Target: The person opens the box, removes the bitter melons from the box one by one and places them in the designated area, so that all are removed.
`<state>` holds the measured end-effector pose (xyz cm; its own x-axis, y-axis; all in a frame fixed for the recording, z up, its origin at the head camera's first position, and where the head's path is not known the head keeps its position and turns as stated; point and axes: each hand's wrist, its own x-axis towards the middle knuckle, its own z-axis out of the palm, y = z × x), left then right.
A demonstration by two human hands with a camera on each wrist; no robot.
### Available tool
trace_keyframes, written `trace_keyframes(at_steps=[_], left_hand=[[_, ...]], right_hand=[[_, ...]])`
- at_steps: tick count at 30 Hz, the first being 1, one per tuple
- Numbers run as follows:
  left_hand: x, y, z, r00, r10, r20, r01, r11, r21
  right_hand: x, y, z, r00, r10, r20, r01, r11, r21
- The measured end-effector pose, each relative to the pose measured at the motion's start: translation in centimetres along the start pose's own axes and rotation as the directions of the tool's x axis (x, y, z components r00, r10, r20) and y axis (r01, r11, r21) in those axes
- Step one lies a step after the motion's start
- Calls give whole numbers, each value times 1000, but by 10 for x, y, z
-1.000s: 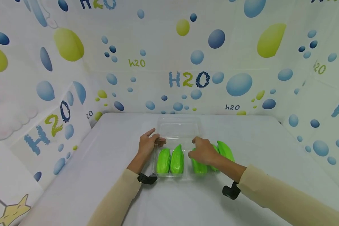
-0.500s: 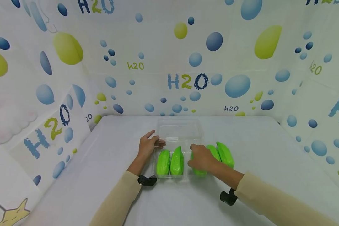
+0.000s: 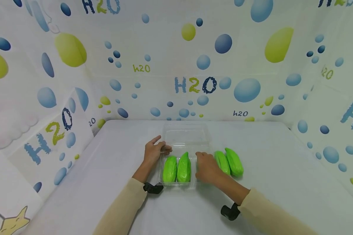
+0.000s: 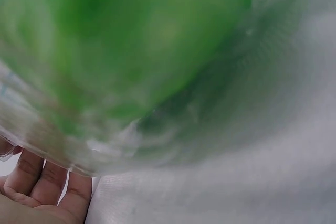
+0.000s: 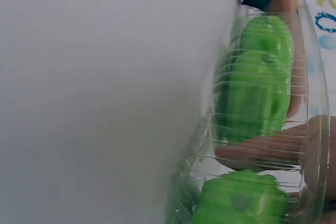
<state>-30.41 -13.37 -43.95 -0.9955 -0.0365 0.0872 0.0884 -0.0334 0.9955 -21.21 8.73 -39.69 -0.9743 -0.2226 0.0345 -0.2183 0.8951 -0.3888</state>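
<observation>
Two green gourd-like vegetables, a left one (image 3: 169, 168) and one with a pointed tip (image 3: 184, 167), lie side by side in a clear plastic box (image 3: 176, 184). My left hand (image 3: 153, 151) holds the box at its far left corner; some fingers (image 4: 50, 182) show behind its wall in the left wrist view. My right hand (image 3: 207, 168) is over the box's right part and grips a third green gourd (image 5: 236, 198). That gourd is hidden under the hand in the head view. Through the ribbed wall, the right wrist view shows its thumb (image 5: 252, 151) between the gourds.
The box's transparent lid (image 3: 185, 133) lies open towards the back. Two more green gourds, an inner one (image 3: 222, 162) and an outer one (image 3: 234, 162), lie on the white tablecloth (image 3: 267, 156) right of my right hand. A patterned curtain (image 3: 176, 58) stands behind the table.
My right hand has shifted slightly left and towards me with the third gourd, now covering it and revealing the two gourds on the right. The left hand stays put at the box.
</observation>
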Motion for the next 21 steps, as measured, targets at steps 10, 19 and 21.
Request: trace_keyframes(at_steps=[10, 19, 21], left_hand=[[0, -2, 3, 1000, -4, -5, 4, 1000, -23], [0, -3, 3, 1000, -10, -9, 9, 999, -43], [0, -2, 3, 1000, 1, -10, -1, 999, -45]], right_hand=[[0, 2, 0, 1000, 21, 4, -21, 1000, 0], [2, 3, -2, 999, 46, -19, -45, 998, 40], [2, 3, -5, 997, 56, -44, -52, 995, 89]])
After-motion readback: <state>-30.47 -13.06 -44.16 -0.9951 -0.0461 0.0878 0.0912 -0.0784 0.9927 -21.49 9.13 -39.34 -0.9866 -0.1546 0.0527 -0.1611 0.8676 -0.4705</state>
